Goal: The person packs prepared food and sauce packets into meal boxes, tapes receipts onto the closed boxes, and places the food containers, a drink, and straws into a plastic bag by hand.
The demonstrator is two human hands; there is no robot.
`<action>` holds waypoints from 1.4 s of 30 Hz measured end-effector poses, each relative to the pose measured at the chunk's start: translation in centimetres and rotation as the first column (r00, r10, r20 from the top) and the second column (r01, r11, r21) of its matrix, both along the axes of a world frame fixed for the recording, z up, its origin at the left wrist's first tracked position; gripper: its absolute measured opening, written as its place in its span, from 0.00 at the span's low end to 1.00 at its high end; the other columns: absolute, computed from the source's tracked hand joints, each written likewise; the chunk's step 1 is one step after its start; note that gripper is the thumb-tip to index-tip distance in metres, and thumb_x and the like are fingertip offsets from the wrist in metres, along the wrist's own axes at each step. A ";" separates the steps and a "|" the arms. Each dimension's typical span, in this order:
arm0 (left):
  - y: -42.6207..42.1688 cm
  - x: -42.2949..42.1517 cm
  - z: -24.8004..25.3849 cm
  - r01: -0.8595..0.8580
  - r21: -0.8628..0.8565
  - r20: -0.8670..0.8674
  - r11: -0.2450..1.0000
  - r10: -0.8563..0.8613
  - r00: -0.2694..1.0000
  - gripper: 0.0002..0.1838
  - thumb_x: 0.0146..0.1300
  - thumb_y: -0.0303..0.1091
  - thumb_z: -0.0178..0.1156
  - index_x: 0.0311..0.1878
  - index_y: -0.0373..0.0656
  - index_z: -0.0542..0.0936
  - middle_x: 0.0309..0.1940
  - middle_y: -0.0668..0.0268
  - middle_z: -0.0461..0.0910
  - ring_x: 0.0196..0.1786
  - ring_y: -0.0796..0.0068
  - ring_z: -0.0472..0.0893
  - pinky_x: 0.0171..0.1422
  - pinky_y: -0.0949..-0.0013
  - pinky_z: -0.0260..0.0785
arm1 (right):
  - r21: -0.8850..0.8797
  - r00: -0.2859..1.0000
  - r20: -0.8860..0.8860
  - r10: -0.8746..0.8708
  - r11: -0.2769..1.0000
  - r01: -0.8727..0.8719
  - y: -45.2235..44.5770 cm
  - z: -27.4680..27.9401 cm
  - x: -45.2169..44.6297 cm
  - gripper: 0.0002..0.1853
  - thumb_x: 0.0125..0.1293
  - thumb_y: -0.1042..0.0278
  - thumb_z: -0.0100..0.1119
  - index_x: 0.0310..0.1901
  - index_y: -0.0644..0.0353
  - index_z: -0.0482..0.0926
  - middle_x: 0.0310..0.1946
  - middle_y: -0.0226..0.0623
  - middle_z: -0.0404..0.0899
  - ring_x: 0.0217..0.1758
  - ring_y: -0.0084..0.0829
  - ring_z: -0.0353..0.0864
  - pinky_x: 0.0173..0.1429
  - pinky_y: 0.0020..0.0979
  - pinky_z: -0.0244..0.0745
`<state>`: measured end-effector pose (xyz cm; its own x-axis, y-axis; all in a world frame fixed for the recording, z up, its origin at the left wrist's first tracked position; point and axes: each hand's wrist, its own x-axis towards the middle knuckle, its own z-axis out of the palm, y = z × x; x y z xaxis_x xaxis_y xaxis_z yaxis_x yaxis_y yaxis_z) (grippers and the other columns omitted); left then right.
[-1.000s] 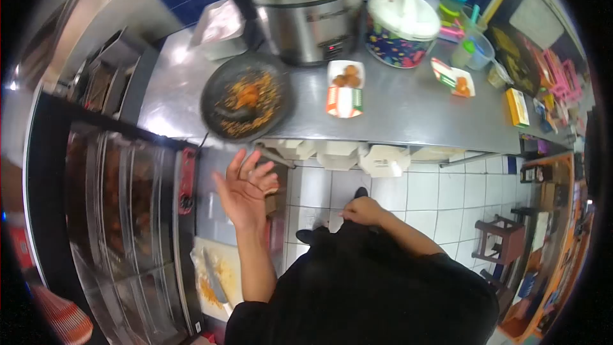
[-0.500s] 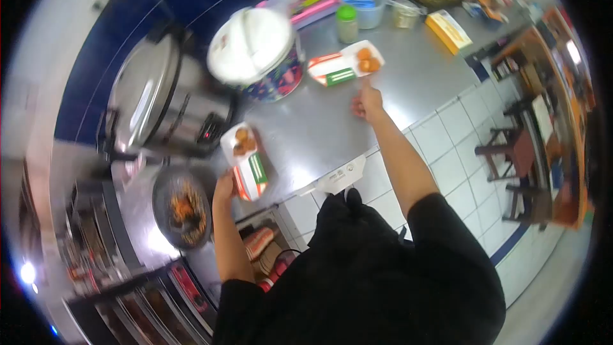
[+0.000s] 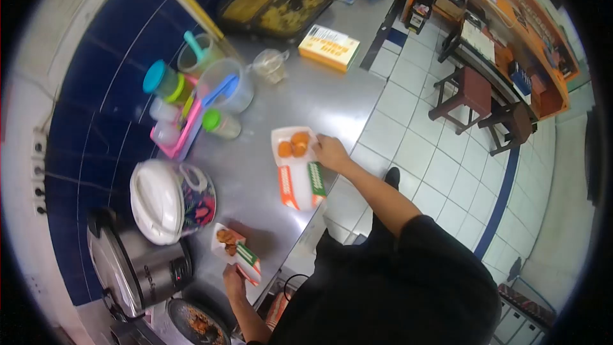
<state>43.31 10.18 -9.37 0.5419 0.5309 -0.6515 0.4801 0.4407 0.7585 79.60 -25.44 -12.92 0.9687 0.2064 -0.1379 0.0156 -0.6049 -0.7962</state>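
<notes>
I'm handling two open takeaway boxes at the bench [image 3: 348, 99]: my right hand [image 3: 331, 153] grasps the orange fried-ball box [image 3: 287, 182], my left hand [image 3: 234, 282] pinches the brown fried-piece box [image 3: 248, 255]. Moving either calls for keeping it level.

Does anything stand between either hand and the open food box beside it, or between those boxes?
Nothing visible does. The right hand is against the white, orange and green paper box, the left hand against the smaller-looking matching box. Only grey metal counter shows between the boxes.
</notes>
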 end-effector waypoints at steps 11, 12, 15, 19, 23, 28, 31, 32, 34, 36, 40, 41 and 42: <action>-36.6 34.3 2.0 0.481 -0.099 0.097 0.871 -0.473 0.876 0.20 0.73 0.33 0.52 0.62 0.31 0.77 0.50 0.62 0.82 0.49 0.74 0.80 0.58 0.69 0.73 | -0.134 0.966 -0.102 -0.236 0.966 0.222 -43.9 6.7 5.0 0.16 0.68 0.63 0.52 0.50 0.65 0.80 0.29 0.58 0.82 0.34 0.59 0.84 0.39 0.52 0.76; -40.0 37.4 3.2 0.514 -0.054 0.069 0.856 -0.510 0.857 0.20 0.73 0.34 0.52 0.62 0.33 0.78 0.49 0.64 0.82 0.48 0.76 0.80 0.55 0.69 0.74 | -0.156 0.963 -0.113 -0.247 0.961 0.228 -48.2 5.5 5.8 0.17 0.68 0.64 0.51 0.51 0.66 0.80 0.27 0.55 0.83 0.28 0.51 0.84 0.36 0.47 0.75; -47.1 45.1 3.4 0.569 -0.067 0.124 0.820 -0.559 0.820 0.18 0.72 0.33 0.51 0.58 0.33 0.80 0.45 0.63 0.83 0.47 0.75 0.81 0.56 0.68 0.75 | -0.048 0.904 -0.196 -0.380 0.924 0.379 -57.5 6.8 9.2 0.16 0.68 0.67 0.49 0.47 0.71 0.79 0.23 0.38 0.78 0.22 0.26 0.74 0.27 0.32 0.69; -53.7 52.6 3.7 0.502 -0.029 0.197 0.864 -0.487 0.851 0.17 0.73 0.33 0.50 0.55 0.31 0.79 0.42 0.63 0.83 0.46 0.75 0.82 0.55 0.68 0.75 | 0.032 0.883 -0.094 -0.461 0.885 0.465 -67.0 7.5 15.6 0.10 0.68 0.69 0.47 0.35 0.67 0.74 0.23 0.31 0.71 0.24 0.22 0.69 0.27 0.31 0.64; -56.5 59.6 2.9 0.429 0.025 0.172 0.903 -0.427 0.888 0.16 0.73 0.32 0.49 0.52 0.31 0.79 0.41 0.63 0.83 0.42 0.76 0.81 0.50 0.69 0.75 | 0.016 0.879 -0.167 -0.446 0.891 0.454 -73.0 9.1 25.0 0.15 0.70 0.68 0.50 0.51 0.68 0.80 0.27 0.24 0.72 0.26 0.17 0.67 0.29 0.25 0.61; -57.8 68.2 0.0 0.154 -0.030 0.214 0.988 -0.144 0.966 0.13 0.72 0.31 0.49 0.45 0.32 0.80 0.36 0.63 0.81 0.38 0.75 0.81 0.47 0.70 0.75 | 0.049 0.857 -0.173 -0.486 0.864 0.500 -77.7 8.1 38.6 0.14 0.70 0.67 0.52 0.50 0.66 0.79 0.26 0.22 0.70 0.25 0.16 0.65 0.28 0.24 0.57; -56.0 70.7 -3.6 0.524 0.489 -0.231 0.697 -0.476 0.848 0.09 0.68 0.30 0.52 0.41 0.38 0.80 0.39 0.58 0.81 0.45 0.63 0.82 0.51 0.61 0.76 | 0.093 0.896 -0.150 -0.418 0.896 0.434 -75.8 10.8 46.3 0.09 0.70 0.67 0.53 0.39 0.64 0.78 0.22 0.20 0.63 0.24 0.16 0.60 0.27 0.25 0.54; -55.2 71.2 -4.3 0.726 0.663 -0.603 0.181 -0.445 0.662 0.08 0.66 0.30 0.52 0.40 0.40 0.81 0.42 0.52 0.82 0.48 0.54 0.82 0.52 0.54 0.76 | 0.014 0.929 -0.099 -0.357 0.933 0.360 -74.6 12.2 49.2 0.09 0.70 0.67 0.53 0.35 0.63 0.76 0.21 0.20 0.62 0.24 0.16 0.59 0.27 0.26 0.54; -52.2 70.2 -10.4 0.662 0.713 -0.594 0.231 -0.301 0.746 0.05 0.58 0.28 0.58 0.36 0.39 0.80 0.36 0.51 0.81 0.45 0.50 0.81 0.52 0.54 0.73 | -0.025 0.950 -0.059 -0.306 0.952 0.305 -74.9 12.1 55.2 0.10 0.71 0.68 0.51 0.34 0.64 0.76 0.22 0.23 0.65 0.24 0.17 0.61 0.28 0.26 0.55; -50.4 70.4 -8.0 0.618 0.758 -0.576 0.209 -0.230 0.785 0.06 0.59 0.30 0.58 0.34 0.38 0.80 0.31 0.50 0.80 0.36 0.46 0.82 0.43 0.48 0.74 | 0.004 0.954 -0.178 -0.243 0.969 0.248 -75.3 11.0 62.2 0.15 0.72 0.68 0.48 0.50 0.71 0.79 0.34 0.31 0.79 0.34 0.20 0.71 0.38 0.26 0.67; -54.2 74.9 5.3 0.580 0.658 -0.713 0.481 0.149 0.685 0.27 0.71 0.55 0.54 0.54 0.38 0.82 0.40 0.42 0.85 0.44 0.39 0.84 0.48 0.44 0.75 | -0.132 0.997 0.077 -0.031 0.990 0.041 -74.7 5.4 77.2 0.20 0.71 0.65 0.50 0.58 0.71 0.77 0.39 0.49 0.85 0.43 0.39 0.84 0.50 0.38 0.76; -55.4 76.6 7.7 0.652 0.628 -0.777 0.425 0.288 0.560 0.31 0.72 0.59 0.51 0.59 0.39 0.81 0.40 0.43 0.86 0.43 0.40 0.85 0.47 0.45 0.76 | -0.058 0.997 0.072 0.039 0.998 -0.035 -73.0 6.0 80.8 0.14 0.70 0.69 0.49 0.49 0.70 0.77 0.32 0.42 0.81 0.37 0.31 0.79 0.44 0.36 0.73; -56.1 77.6 9.2 0.602 0.697 -0.716 0.389 0.329 0.616 0.32 0.73 0.58 0.51 0.63 0.39 0.79 0.38 0.45 0.86 0.43 0.42 0.86 0.45 0.45 0.77 | -0.196 0.995 0.020 0.096 0.977 -0.090 -72.8 4.9 85.0 0.14 0.70 0.67 0.49 0.50 0.69 0.77 0.35 0.47 0.82 0.38 0.35 0.79 0.47 0.36 0.73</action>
<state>120.90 -45.97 -0.18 0.3225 0.9455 -0.0449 0.9464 -0.3230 -0.0043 164.59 -98.24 -8.05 0.9507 0.2678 -0.1565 0.1002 -0.7428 -0.6620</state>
